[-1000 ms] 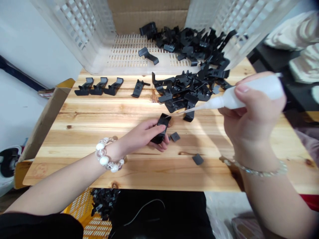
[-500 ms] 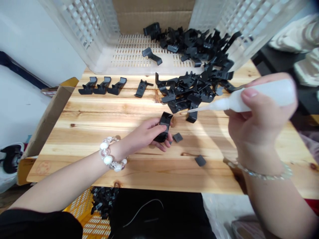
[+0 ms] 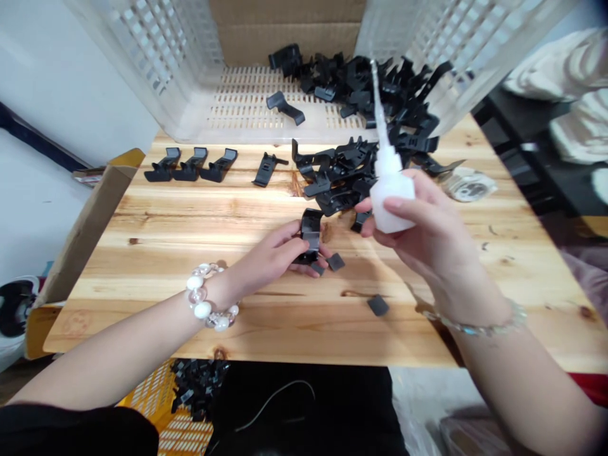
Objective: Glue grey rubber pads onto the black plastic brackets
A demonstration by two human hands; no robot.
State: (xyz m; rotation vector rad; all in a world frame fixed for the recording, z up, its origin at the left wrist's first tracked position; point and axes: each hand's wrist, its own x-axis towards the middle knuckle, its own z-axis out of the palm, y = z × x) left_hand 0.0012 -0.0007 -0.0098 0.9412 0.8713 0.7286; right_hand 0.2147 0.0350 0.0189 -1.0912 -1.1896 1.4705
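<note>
A view from above of a wooden table (image 3: 180,218), with a person's two bare arms reaching in from the bottom edge. The left hand (image 3: 273,256), with a bracelet of white beads (image 3: 205,305) at the wrist, is closed around a black plastic clip (image 3: 310,233), fingers and thumb pinching it just above the table near the middle. The right hand (image 3: 425,237) is wrapped around a small white squeeze bottle (image 3: 389,196), held just to the right of the clip and not touching it. The bottle's long thin nozzle (image 3: 377,95) points upward and away from the person.

Two small dark square pads lie flat on the wood: one pad (image 3: 335,261) just beside the left fingertips, the other pad (image 3: 378,305) a little nearer the table's front edge.

Behind the hands, a loose pile of black clips (image 3: 346,168) spills out of a white slatted crate (image 3: 247,104) tipped on its side. To the left, three clips (image 3: 190,164) stand in a neat row, with a single clip (image 3: 266,169) lying beside them. At the far right sits a blurred pale round object (image 3: 468,185), possibly a roll of tape. A cardboard flap (image 3: 88,225) leans against the table's left edge, and a yellow basket (image 3: 171,418) with more black parts sits below.
</note>
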